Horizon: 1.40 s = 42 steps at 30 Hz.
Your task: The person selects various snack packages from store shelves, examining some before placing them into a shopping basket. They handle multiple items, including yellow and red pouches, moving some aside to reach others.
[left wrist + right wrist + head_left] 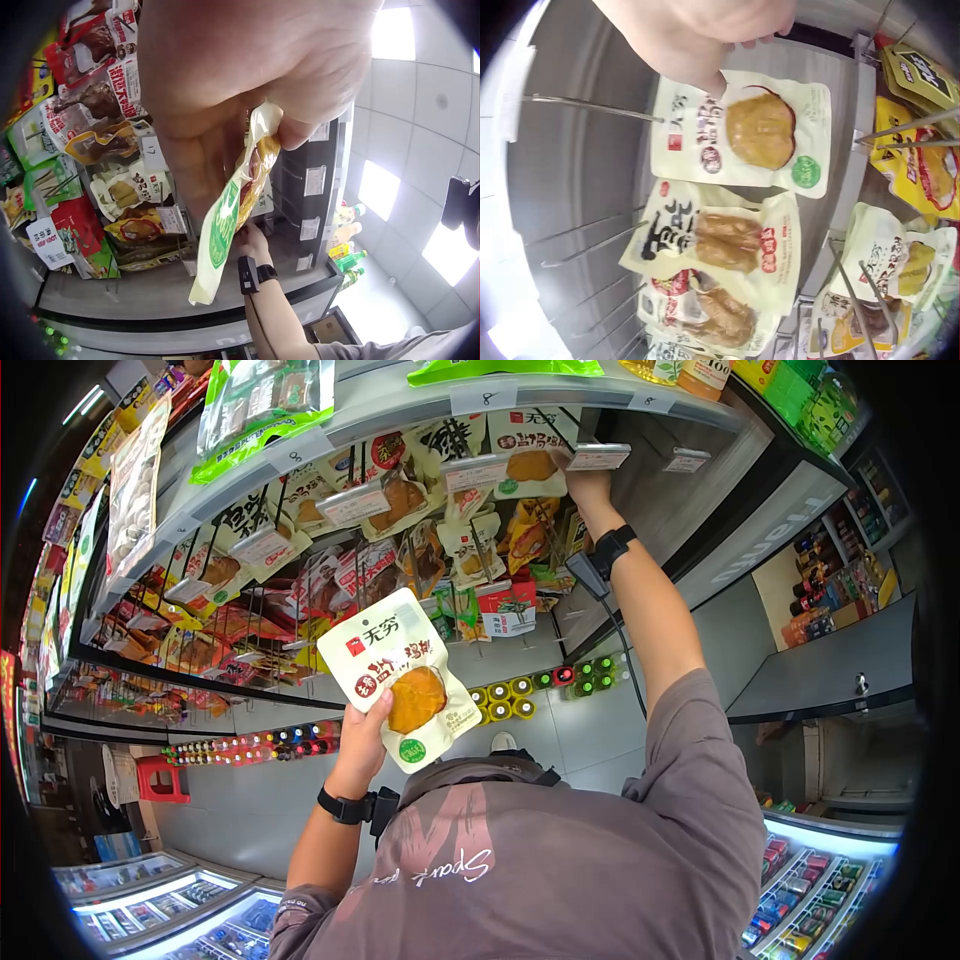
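Observation:
My left hand (pixel 362 745) grips a pale sealed food pouch (pixel 418 700) by its side edge, thumb on the front. A golden-brown piece of food and a green round mark show on this pouch. Seen edge-on in the left wrist view, the pouch (pixel 225 217) hangs below the curled fingers. My right hand (pixel 590 488) reaches up under the shelf, beside a matching pouch (pixel 761 135) on a metal hook (pixel 592 107). Its thumb (pixel 714 84) overlaps the pouch's edge in the right wrist view; I cannot tell whether the fingers pinch it.
Other pale pouches (pixel 727 241) hang on hooks next to it. Price tags (pixel 598 456) jut out at the hook ends. Colourful snack packets (pixel 320 585) fill the lower rows. Bottles (pixel 505 698) stand on the floor below, and a red stool (pixel 162 780) is at left.

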Tool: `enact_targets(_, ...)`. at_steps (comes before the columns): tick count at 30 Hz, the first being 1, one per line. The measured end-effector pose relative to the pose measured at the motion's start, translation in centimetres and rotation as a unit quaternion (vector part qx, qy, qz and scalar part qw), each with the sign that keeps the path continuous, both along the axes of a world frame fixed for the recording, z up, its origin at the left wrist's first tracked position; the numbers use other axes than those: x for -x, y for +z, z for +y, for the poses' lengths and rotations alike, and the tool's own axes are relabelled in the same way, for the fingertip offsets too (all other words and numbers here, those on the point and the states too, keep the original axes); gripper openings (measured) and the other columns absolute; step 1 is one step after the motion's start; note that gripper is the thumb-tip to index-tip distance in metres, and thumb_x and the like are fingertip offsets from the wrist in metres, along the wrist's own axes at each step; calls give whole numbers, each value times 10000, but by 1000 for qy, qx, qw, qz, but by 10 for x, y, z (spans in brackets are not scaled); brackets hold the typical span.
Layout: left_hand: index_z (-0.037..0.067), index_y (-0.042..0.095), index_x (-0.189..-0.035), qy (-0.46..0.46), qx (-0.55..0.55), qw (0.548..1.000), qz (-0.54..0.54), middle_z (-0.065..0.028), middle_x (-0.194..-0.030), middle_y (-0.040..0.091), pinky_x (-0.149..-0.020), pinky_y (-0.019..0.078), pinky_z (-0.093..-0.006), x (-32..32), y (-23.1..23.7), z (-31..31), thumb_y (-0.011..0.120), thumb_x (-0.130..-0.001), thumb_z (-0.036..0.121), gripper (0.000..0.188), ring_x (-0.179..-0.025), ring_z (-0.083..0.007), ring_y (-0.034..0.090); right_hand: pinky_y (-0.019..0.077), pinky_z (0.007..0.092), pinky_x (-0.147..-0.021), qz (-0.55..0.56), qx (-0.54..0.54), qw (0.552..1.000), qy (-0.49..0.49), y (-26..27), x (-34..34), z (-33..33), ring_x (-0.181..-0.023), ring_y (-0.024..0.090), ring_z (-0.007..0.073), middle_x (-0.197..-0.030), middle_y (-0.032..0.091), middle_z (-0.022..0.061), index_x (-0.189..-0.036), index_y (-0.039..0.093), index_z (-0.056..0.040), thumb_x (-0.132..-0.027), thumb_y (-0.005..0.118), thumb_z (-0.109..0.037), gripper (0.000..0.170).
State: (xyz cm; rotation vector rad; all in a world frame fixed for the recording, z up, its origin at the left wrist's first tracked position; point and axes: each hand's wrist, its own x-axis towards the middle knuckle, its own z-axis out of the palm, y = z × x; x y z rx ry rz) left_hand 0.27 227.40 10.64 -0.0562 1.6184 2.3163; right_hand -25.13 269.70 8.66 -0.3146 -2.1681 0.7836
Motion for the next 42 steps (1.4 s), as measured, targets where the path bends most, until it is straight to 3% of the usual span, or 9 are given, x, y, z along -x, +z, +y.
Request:
enact_targets(5,0,471,-1274,-23,-22,999,-13,-85,-1264,544,-997,379,-319,0,2,-4,571,-907,127,401,-1162,-175,506,475,295,-718,37,176,979,100,9,-86,-59,-812,571,154,-898,608,73,-995,566,-9,-813,699,-192,291)
enact_targets(7,-3,472,-1273,-32,-38,998,-30,-82,-1262,546,-994,379,-316,4,-7,-4,578,-903,132,408,-1162,-174,506,487,264,-703,-88,402,842,350,7,-145,-112,-823,571,120,-886,588,36,-1056,543,-27,-893,628,-247,286)
enact_targets(9,-3,470,-1278,-91,-39,993,-56,-79,-1267,542,-992,377,-310,8,-13,3,577,-908,139,411,-1160,-165,501,488,271,-774,-262,469,703,465,5,-203,-149,-917,571,119,-1058,591,40,-1208,486,-22,-899,623,-285,429)
enact_targets(11,1,470,-1283,-122,-11,992,-42,-73,-1275,533,-986,377,-304,9,-14,17,575,-913,149,412,-1147,-155,502,476,294,-855,-313,429,655,538,-13,-234,-174,-997,565,127,-1169,574,59,-1260,453,-14,-890,639,-247,475)
enact_targets(15,20,428,-1313,-192,-13,981,-14,-73,-1294,503,-948,405,-292,16,-11,34,571,-921,174,446,-1116,-152,516,434,316,-952,-175,531,662,500,-4,-254,-174,-1107,534,150,-1232,562,72,-1274,445,-15,-853,683,-157,504)
enact_targets(18,50,272,-1376,-228,20,973,-11,-118,-1357,389,-885,477,-330,18,9,44,584,-906,191,581,-1147,-221,523,430,327,-968,-118,489,756,420,-1,-250,-136,-1127,531,159,-1218,574,77,-1264,452,-12,-822,706,-104,519)
enact_targets(22,32,319,-1347,-264,50,963,20,-165,-1274,452,-864,503,-390,19,-2,39,549,-915,170,509,-1136,-312,541,427,328,-968,-57,477,813,328,19,-222,-80,-1110,541,160,-1211,580,86,-1242,464,-8,-839,686,-108,471)
enact_targets(25,29,368,-1323,-293,41,955,-21,-135,-1224,512,-860,501,-353,17,3,34,545,-919,147,456,-1071,-260,584,440,313,-937,-15,437,841,318,24,-195,-51,-1068,559,148,-1156,607,75,-1219,489,-7,-828,706,-127,462)
enact_targets(42,19,466,-1234,-241,73,967,-25,-117,-1133,585,-834,493,-332,8,-5,13,478,-921,73,318,-1016,-225,608,406,326,-978,74,469,786,396,29,-153,-39,-1126,532,183,-1217,562,111,-1240,442,10,-853,671,-106,465)
